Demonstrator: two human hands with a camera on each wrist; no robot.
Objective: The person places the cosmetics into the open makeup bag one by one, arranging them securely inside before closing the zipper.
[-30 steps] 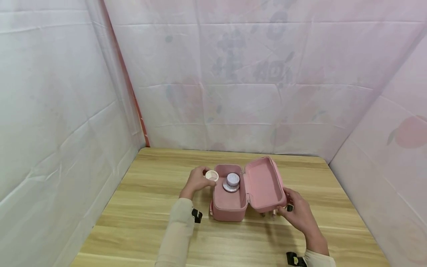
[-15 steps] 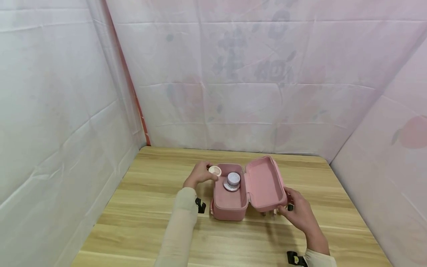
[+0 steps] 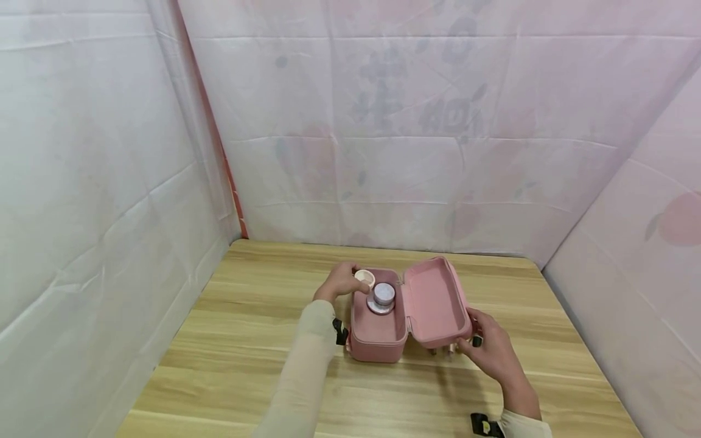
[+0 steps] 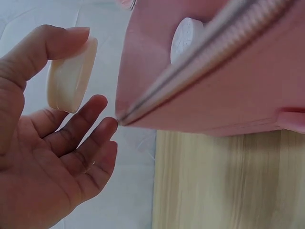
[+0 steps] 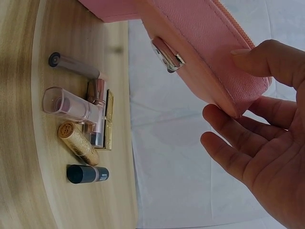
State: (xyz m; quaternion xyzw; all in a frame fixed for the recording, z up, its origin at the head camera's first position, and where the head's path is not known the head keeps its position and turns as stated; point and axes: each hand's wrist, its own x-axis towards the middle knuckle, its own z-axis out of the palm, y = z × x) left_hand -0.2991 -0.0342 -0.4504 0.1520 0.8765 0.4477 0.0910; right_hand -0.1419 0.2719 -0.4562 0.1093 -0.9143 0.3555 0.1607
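My left hand (image 3: 338,283) pinches a small round cream cosmetic pot (image 4: 71,78) between thumb and fingers, over the far-left rim of a pink makeup case (image 3: 378,351). In the left wrist view the pot is tilted on edge, apart from the case wall. Inside the case a pale lidded jar (image 3: 384,293) sits on a flat round silvery compact (image 3: 376,308). The case's hinged lid (image 3: 435,301) lies swung out to the right. My right hand (image 3: 491,348) grips its outer near corner, thumb on the side wall and fingers underneath.
Under the lid, several cosmetics lie on the wooden table (image 3: 263,371): a clear-capped lipstick (image 5: 66,102), a gold tube (image 5: 78,143), a dark tube (image 5: 87,174), a slim tube (image 5: 74,66) and a gold-edged palette (image 5: 110,119). Pale printed sheets (image 3: 405,182) hang around the table.
My left hand has carried the cream pot to the right and slightly away, from beside the case to over its rim. The right hand and lid have stayed put.
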